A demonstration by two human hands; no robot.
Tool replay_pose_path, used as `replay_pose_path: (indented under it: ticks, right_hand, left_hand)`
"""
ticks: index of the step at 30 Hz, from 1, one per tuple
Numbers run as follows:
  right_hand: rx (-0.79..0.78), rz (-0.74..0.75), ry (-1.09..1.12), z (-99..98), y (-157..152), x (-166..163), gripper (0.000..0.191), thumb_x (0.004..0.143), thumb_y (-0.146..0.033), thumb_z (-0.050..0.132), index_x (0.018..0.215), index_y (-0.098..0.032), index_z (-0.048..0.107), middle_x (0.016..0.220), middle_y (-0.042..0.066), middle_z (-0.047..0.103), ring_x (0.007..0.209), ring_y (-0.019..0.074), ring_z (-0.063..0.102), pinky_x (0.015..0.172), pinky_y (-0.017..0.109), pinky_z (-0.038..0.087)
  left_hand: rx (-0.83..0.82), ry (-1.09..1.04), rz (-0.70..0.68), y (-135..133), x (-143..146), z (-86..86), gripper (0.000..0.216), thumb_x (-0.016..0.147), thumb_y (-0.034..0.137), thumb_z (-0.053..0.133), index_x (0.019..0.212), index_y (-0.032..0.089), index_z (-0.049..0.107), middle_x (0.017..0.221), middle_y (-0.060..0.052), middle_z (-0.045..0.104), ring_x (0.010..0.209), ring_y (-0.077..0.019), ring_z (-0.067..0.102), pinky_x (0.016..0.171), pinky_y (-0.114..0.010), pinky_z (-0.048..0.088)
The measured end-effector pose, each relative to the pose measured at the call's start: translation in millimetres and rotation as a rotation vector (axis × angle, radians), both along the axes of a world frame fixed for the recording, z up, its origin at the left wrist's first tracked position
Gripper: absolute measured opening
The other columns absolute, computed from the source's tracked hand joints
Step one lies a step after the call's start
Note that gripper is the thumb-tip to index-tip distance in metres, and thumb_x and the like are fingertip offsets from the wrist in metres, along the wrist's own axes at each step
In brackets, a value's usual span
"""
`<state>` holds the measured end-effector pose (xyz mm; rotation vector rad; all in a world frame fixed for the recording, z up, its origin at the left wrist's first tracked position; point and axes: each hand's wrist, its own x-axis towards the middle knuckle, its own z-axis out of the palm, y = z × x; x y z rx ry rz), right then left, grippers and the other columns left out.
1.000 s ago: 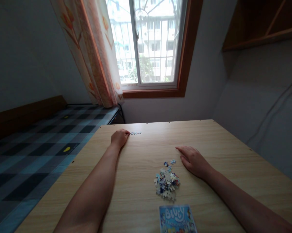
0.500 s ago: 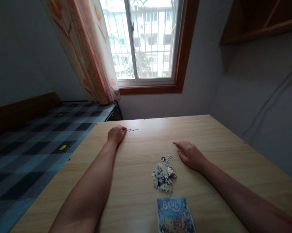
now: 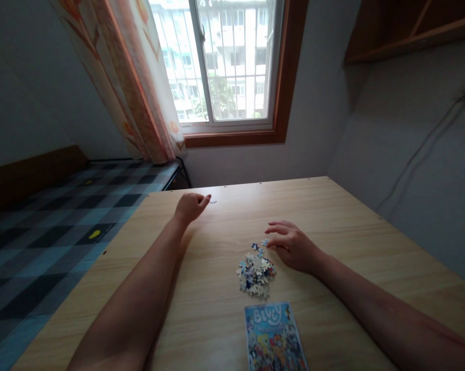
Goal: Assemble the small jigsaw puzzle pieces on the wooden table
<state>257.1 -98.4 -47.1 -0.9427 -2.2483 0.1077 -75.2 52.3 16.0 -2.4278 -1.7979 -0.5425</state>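
Note:
My left hand (image 3: 189,206) rests far out on the wooden table (image 3: 333,226), fingers curled in loosely. Its fingertips lie just beside a short strip of joined puzzle pieces (image 3: 213,202). My right hand (image 3: 291,246) hovers low over the table with fingers bent and apart. Its fingertips reach the loose pieces at the top of a pile of puzzle pieces (image 3: 255,269). I see nothing held in either hand. A blue puzzle picture card (image 3: 275,337) marked "Bluey" lies near the front edge, below the pile.
A bed with a blue-and-black checked cover (image 3: 54,221) stands left of the table. Behind the table are a window (image 3: 225,62) with a patterned curtain (image 3: 139,87). A wooden shelf (image 3: 406,31) hangs at the upper right, above a grey wall.
My right hand has lifted from lying flat and curled its fingers toward the pile's top pieces. My left hand's fingers have loosened beside the strip. The view has tilted down a little.

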Motion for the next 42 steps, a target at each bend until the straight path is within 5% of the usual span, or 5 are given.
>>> replay_pose_path:
  ticks: [7, 13, 25, 32, 42]
  right_hand:
    - [-0.031, 0.072, -0.031, 4.7, -4.9, -1.8, 0.041, 0.075, -0.001, 0.056, 0.096, -0.029, 0.077, 0.120, 0.005, 0.069, 0.125, 0.0262, 0.056, 0.106, 0.051, 0.044]
    - [-0.034, 0.066, -0.011, 3.8, -4.3, -4.7, 0.036, 0.078, -0.004, 0.058, 0.096, -0.029, 0.077, 0.120, 0.006, 0.069, 0.124, 0.0266, 0.057, 0.105, 0.051, 0.045]
    - [0.008, 0.037, 0.053, -0.1, -1.7, -10.5, 0.036, 0.080, -0.005, 0.056, 0.102, -0.026, 0.075, 0.115, 0.007, 0.070, 0.119, 0.0256, 0.059, 0.104, 0.049, 0.047]
    - [0.036, -0.011, 0.108, -5.2, 3.9, -10.0, 0.032, 0.081, -0.003, 0.056, 0.096, -0.024, 0.074, 0.108, 0.008, 0.071, 0.113, 0.0252, 0.060, 0.100, 0.046, 0.049]
    - [0.057, 0.009, 0.129, -5.7, 4.9, -9.1, 0.027, 0.084, -0.004, 0.057, 0.090, -0.023, 0.075, 0.098, 0.007, 0.072, 0.104, 0.0248, 0.064, 0.094, 0.046, 0.052]
  left_hand:
    - [-0.722, 0.015, -0.354, -20.8, 57.1, 3.8, 0.060, 0.074, 0.071, 0.059, 0.049, 0.018, 0.050, 0.047, 0.002, 0.039, 0.048, -0.0105, 0.032, 0.052, -0.029, 0.026]
    - [-0.870, 0.074, -0.398, -19.1, 56.3, -4.6, 0.049, 0.062, 0.066, 0.073, 0.057, 0.019, 0.060, 0.051, 0.003, 0.051, 0.053, -0.0109, 0.040, 0.053, -0.027, 0.030]
    - [-0.666, 0.282, -0.181, -37.6, 85.9, 0.1, 0.049, 0.081, 0.061, 0.057, 0.059, 0.019, 0.067, 0.059, -0.006, 0.066, 0.056, -0.0177, 0.054, 0.062, -0.031, 0.039]
    - [-0.277, 0.140, -0.076, -89.8, 81.2, -31.4, 0.042, 0.091, 0.054, 0.048, 0.080, 0.020, 0.070, 0.091, -0.013, 0.070, 0.083, -0.0254, 0.063, 0.070, -0.035, 0.043]
    - [-0.270, -0.263, -0.373, -117.2, 57.9, -40.1, 0.031, 0.079, 0.044, 0.074, 0.105, 0.026, 0.073, 0.131, -0.006, 0.063, 0.124, -0.0286, 0.053, 0.110, -0.047, 0.036]
